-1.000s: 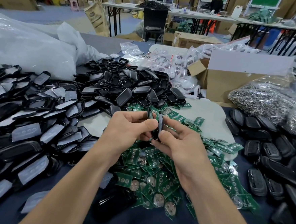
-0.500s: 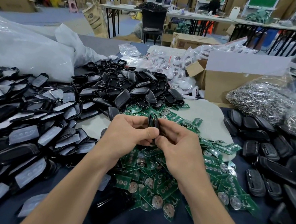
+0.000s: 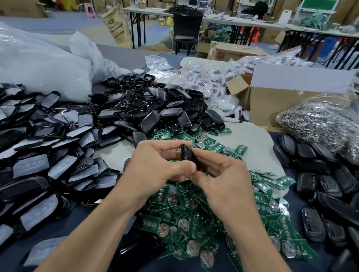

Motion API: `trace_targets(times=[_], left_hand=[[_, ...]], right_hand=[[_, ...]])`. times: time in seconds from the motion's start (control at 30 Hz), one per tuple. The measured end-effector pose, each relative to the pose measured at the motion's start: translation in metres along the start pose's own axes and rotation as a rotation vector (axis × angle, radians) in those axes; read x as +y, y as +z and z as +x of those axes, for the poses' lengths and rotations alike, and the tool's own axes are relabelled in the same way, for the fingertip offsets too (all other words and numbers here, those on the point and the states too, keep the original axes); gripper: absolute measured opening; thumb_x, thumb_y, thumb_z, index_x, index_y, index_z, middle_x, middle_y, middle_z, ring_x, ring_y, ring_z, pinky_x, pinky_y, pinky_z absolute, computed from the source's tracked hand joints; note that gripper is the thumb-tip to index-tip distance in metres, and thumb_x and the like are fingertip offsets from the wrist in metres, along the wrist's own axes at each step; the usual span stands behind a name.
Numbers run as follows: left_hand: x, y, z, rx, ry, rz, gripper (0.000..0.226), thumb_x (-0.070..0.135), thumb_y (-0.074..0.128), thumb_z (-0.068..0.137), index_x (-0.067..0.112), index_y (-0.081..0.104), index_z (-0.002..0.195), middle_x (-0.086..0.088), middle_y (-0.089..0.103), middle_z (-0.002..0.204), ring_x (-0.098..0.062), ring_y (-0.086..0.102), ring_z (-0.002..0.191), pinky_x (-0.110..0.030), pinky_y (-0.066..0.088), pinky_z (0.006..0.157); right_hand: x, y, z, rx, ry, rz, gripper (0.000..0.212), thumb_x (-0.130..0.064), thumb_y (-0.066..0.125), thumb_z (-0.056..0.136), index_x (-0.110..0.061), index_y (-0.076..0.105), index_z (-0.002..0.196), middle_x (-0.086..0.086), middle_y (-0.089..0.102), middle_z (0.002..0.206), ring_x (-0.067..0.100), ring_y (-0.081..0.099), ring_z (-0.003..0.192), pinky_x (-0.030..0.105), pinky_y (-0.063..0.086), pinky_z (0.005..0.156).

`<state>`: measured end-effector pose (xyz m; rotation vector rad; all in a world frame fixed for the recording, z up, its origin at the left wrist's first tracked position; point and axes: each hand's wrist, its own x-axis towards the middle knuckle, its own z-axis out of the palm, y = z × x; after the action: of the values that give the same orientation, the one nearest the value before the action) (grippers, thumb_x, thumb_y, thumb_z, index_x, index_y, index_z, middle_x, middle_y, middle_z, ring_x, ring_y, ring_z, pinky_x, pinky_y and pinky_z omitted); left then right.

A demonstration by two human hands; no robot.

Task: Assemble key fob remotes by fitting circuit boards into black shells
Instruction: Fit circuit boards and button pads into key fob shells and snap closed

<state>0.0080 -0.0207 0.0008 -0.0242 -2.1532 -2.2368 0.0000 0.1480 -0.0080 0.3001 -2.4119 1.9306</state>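
We hold one black shell [image 3: 187,152] on edge above the heap of green circuit boards [image 3: 190,217], at the middle of the view. The left hand [image 3: 157,168] pinches it between the thumb and curled fingers. The right hand [image 3: 224,181] grips its lower end, fingers curled round it. Whether a board sits inside we cannot tell — the shell shows only its rim. We judge the step in hand to be pressing the shell closed around a board. The next move calls for even pressure along the seam, then setting the piece with the closed fobs [image 3: 330,189] at the right and taking a fresh half from the pile of empty shells [image 3: 155,108] beyond the boards. Film-covered shells [image 3: 35,147] lie at the left.
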Motion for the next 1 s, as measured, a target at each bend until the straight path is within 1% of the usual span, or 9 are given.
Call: trace_targets(times=[0.17, 0.3, 0.37, 0.47, 0.57, 0.67, 0.77, 0.9, 1.0], left_hand=[[0.003, 0.008, 0.0, 0.067, -0.047, -0.035, 0.009, 0.023, 0.079, 0.087, 0.023, 0.086, 0.093, -0.014, 0.08, 0.084, -0.024, 0.074, 0.062, -0.027, 0.061, 0.06], [0.003, 0.007, 0.001, 0.138, -0.037, 0.072, 0.023, 0.014, 0.07, 0.099, 0.023, 0.086, 0.084, -0.012, 0.079, 0.077, -0.028, 0.075, 0.059, -0.028, 0.06, 0.054], [0.003, 0.007, 0.001, 0.178, -0.013, 0.119, 0.028, 0.011, 0.07, 0.098, 0.025, 0.085, 0.079, -0.011, 0.078, 0.074, -0.028, 0.075, 0.057, -0.028, 0.06, 0.052], [0.003, 0.005, 0.003, 0.186, 0.014, 0.139, 0.029, 0.009, 0.067, 0.099, 0.023, 0.084, 0.08, -0.013, 0.078, 0.071, -0.03, 0.075, 0.056, -0.028, 0.06, 0.05], [0.005, 0.004, 0.003, 0.158, 0.022, 0.132, 0.029, 0.009, 0.067, 0.1, 0.023, 0.084, 0.082, -0.012, 0.078, 0.073, -0.029, 0.075, 0.058, -0.027, 0.06, 0.051], [0.006, 0.005, 0.002, 0.153, 0.044, 0.117, 0.029, 0.01, 0.068, 0.099, 0.024, 0.085, 0.081, -0.011, 0.078, 0.074, -0.028, 0.075, 0.058, -0.026, 0.059, 0.051], [0.006, 0.005, 0.002, 0.182, 0.102, 0.121, 0.03, 0.009, 0.069, 0.098, 0.025, 0.085, 0.079, -0.009, 0.078, 0.072, -0.028, 0.075, 0.057, -0.026, 0.06, 0.052], [0.004, 0.004, 0.004, 0.182, 0.142, 0.094, 0.029, 0.01, 0.07, 0.098, 0.028, 0.085, 0.081, -0.007, 0.08, 0.077, -0.027, 0.076, 0.061, -0.025, 0.061, 0.056], [0.001, 0.005, 0.005, 0.136, 0.127, 0.138, 0.025, 0.014, 0.073, 0.096, 0.034, 0.085, 0.087, -0.001, 0.081, 0.085, -0.02, 0.079, 0.08, -0.028, 0.064, 0.07]], right_hand=[[-0.004, 0.006, -0.008, 0.093, -0.056, -0.237, 0.053, -0.003, 0.079, 0.084, -0.045, 0.076, 0.117, -0.034, 0.072, 0.096, -0.013, 0.068, 0.089, 0.006, 0.053, 0.076], [-0.006, 0.013, -0.014, 0.105, -0.139, -0.33, 0.056, 0.001, 0.075, 0.084, -0.039, 0.075, 0.122, -0.037, 0.067, 0.098, -0.032, 0.054, 0.081, -0.004, 0.043, 0.086], [-0.009, 0.013, -0.014, 0.088, -0.12, -0.303, 0.056, -0.002, 0.076, 0.083, -0.044, 0.076, 0.119, -0.042, 0.067, 0.087, -0.021, 0.058, 0.063, 0.004, 0.052, 0.071], [-0.009, 0.008, -0.01, 0.068, -0.054, -0.193, 0.052, -0.004, 0.08, 0.079, -0.051, 0.079, 0.102, -0.035, 0.071, 0.075, 0.002, 0.064, 0.051, 0.015, 0.049, 0.047], [-0.007, 0.004, -0.007, 0.074, -0.018, -0.125, 0.049, -0.006, 0.084, 0.077, -0.051, 0.079, 0.097, -0.029, 0.074, 0.076, 0.017, 0.072, 0.067, 0.032, 0.06, 0.058], [-0.008, 0.002, -0.007, 0.063, -0.017, -0.084, 0.048, -0.005, 0.085, 0.076, -0.046, 0.081, 0.099, -0.026, 0.076, 0.08, 0.021, 0.074, 0.073, 0.036, 0.063, 0.065], [-0.006, 0.002, -0.005, 0.057, 0.053, 0.151, 0.041, 0.005, 0.083, 0.075, -0.029, 0.083, 0.098, -0.008, 0.081, 0.088, 0.017, 0.078, 0.081, 0.036, 0.065, 0.079], [-0.004, 0.0, -0.002, 0.054, 0.204, 0.43, 0.022, 0.005, 0.081, 0.083, -0.016, 0.083, 0.091, 0.008, 0.081, 0.087, 0.023, 0.076, 0.071, 0.035, 0.066, 0.074], [-0.004, 0.0, -0.002, 0.133, 0.161, 0.338, 0.027, 0.004, 0.081, 0.083, -0.022, 0.084, 0.088, 0.004, 0.081, 0.084, 0.024, 0.078, 0.075, 0.035, 0.064, 0.075]])
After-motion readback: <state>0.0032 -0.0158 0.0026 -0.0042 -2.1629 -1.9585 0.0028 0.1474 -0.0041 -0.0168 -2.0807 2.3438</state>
